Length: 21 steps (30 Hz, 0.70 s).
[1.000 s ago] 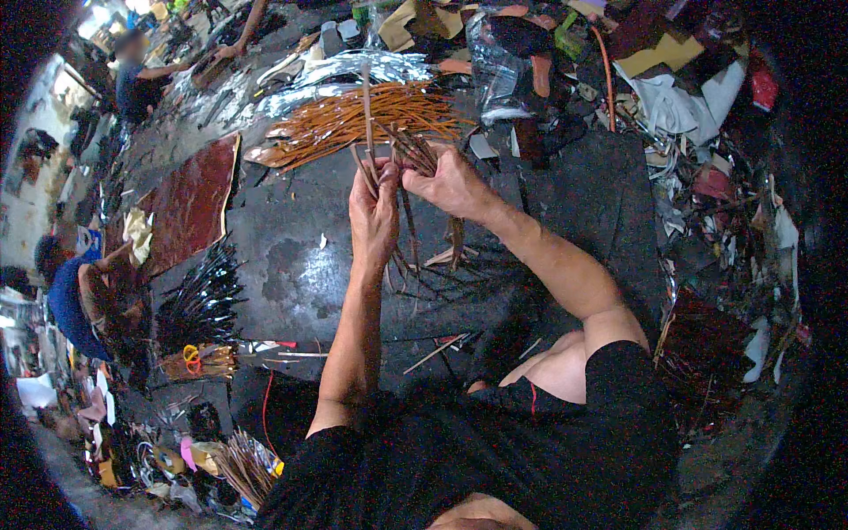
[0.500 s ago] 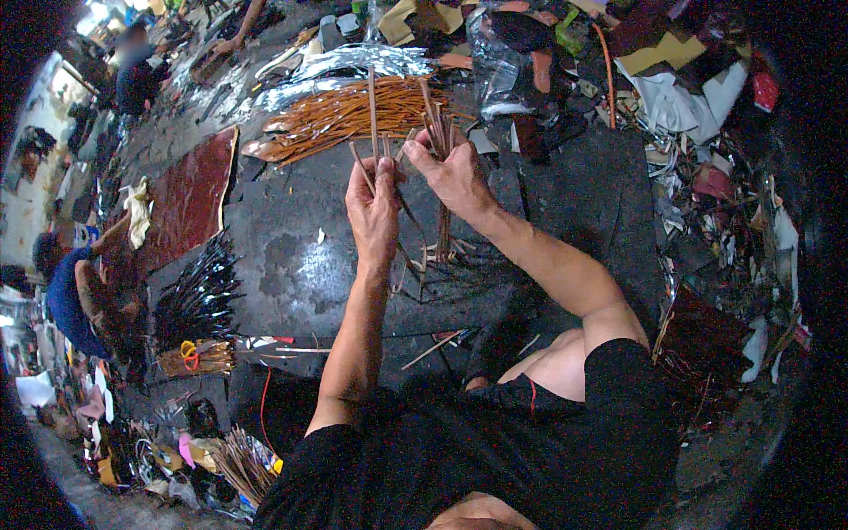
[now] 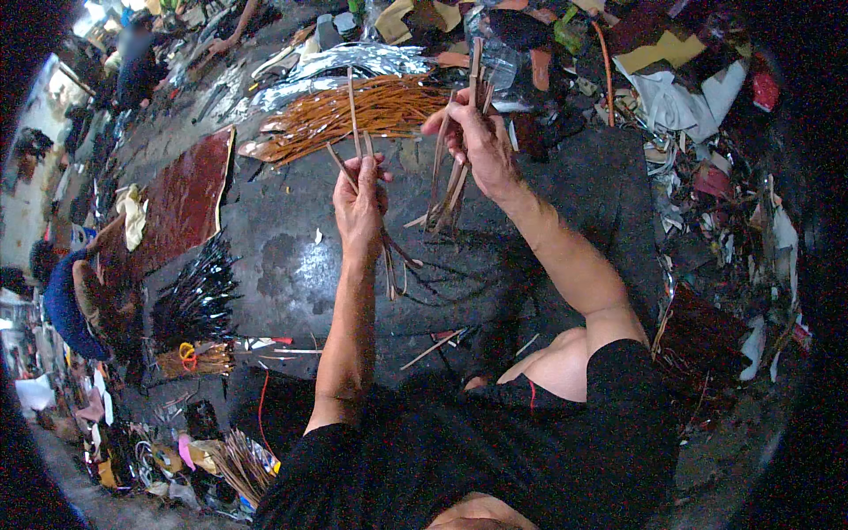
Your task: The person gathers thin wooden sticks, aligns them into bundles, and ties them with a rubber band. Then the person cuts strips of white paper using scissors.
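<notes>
Over the dark work board [image 3: 274, 230] my left hand [image 3: 359, 208] is closed around a few thin brown strips [image 3: 353, 102]. One strip stands out well above my fingers, and curled ends hang below the palm. My right hand [image 3: 481, 146] grips a thicker bundle of similar brown strips [image 3: 452, 199], raised to the right of the left hand. The bundle's upper ends stick up past my knuckles and its lower ends fan out. What the strips are made of, I cannot tell. Open space separates the two hands.
Beyond the hands lie a pile of orange-brown strips [image 3: 353, 110] and a heap of silvery strips [image 3: 353, 60]. Black strips [image 3: 194, 296] and a dark red sheet [image 3: 181, 199] are on the left, near a crouching person in blue [image 3: 69, 305]. Scraps [image 3: 715, 185] crowd the right side.
My right hand has moved away from the left, to the right and slightly farther out, lifting its bundle along. My left hand has shifted a little left and nearer, still holding its strips.
</notes>
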Tool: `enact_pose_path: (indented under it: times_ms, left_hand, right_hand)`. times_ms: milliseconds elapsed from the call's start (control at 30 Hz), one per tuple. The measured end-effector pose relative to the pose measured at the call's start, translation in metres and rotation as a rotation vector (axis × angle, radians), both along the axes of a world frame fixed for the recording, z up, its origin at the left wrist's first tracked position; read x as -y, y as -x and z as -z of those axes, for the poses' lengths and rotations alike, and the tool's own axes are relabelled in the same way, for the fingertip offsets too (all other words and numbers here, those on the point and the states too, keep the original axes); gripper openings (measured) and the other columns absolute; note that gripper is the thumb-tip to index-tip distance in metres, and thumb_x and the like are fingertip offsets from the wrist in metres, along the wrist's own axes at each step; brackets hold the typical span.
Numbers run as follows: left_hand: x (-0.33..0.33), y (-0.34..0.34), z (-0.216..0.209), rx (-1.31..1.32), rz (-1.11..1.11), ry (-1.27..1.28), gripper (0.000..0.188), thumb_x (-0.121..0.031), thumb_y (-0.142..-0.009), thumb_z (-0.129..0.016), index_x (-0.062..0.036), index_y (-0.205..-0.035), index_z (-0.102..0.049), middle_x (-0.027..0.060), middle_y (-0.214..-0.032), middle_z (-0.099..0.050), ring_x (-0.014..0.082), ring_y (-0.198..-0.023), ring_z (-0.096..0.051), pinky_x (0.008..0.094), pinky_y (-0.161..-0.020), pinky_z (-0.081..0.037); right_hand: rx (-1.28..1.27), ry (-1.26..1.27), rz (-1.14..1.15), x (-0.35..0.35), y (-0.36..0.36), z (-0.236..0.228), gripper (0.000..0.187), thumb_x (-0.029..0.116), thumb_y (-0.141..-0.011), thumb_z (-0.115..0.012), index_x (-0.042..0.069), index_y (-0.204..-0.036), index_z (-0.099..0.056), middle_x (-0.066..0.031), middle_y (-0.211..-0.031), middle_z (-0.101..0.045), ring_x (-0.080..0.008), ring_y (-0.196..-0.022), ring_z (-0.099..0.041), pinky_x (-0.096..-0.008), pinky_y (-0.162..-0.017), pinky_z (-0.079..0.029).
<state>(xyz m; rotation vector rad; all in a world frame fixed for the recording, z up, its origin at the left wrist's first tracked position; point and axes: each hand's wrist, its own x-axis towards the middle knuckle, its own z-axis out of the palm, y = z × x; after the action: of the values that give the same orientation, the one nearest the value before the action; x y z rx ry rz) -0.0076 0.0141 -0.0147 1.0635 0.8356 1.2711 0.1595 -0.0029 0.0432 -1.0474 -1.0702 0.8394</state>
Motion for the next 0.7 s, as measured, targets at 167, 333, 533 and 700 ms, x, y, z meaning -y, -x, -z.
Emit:
enact_pose_path:
  times_ms: [167,333,533,700]
  left_hand:
    - [0.005,-0.008,-0.005,0.01,0.021,-0.076,0.022,-0.027,-0.093,-0.048,-0.0073,-0.099,-0.054,-0.0026,-0.068,-0.056,0.0009,-0.049,-0.036,0.0169,-0.043,-0.026]
    - [0.014,-0.015,-0.008,-0.007,0.055,-0.194,0.021,-0.023,-0.095,-0.045,-0.0045,-0.101,-0.052,0.0002,-0.07,-0.057,0.0027,-0.053,-0.04,0.0184,-0.046,-0.031]
    - [0.005,-0.007,-0.01,-0.01,-0.045,-0.181,0.024,-0.023,-0.095,-0.043,-0.0011,-0.1,-0.052,0.0071,-0.08,-0.062,0.0121,-0.068,-0.057,0.0249,-0.06,-0.047]
    - [0.011,-0.006,-0.014,-0.09,0.216,-0.215,0.025,-0.024,-0.095,-0.043,-0.0011,-0.1,-0.052,0.0078,-0.081,-0.062,0.0136,-0.073,-0.06,0.0264,-0.063,-0.049]
  right_hand:
    - [0.133,-0.028,0.023,0.001,0.002,0.009,0.025,0.032,-0.092,-0.045,0.007,-0.094,-0.044,-0.0031,-0.061,-0.052,-0.0065,-0.05,-0.043,-0.0231,-0.047,-0.04]
    - [0.197,-0.038,-0.151,0.005,0.03,0.019,0.025,0.028,-0.087,-0.059,0.004,-0.093,-0.055,-0.0012,-0.072,-0.056,-0.0079,-0.063,-0.051,-0.0231,-0.054,-0.042]
    - [0.117,-0.087,0.073,-0.002,0.019,0.016,0.017,0.022,-0.089,-0.056,0.005,-0.086,-0.057,-0.0027,-0.075,-0.058,-0.0099,-0.069,-0.054,-0.0254,-0.063,-0.044]
    - [-0.034,0.003,-0.059,-0.007,-0.001,-0.001,0.023,0.03,-0.089,-0.056,0.007,-0.089,-0.055,-0.0001,-0.067,-0.053,-0.0066,-0.054,-0.049,-0.0212,-0.049,-0.041]
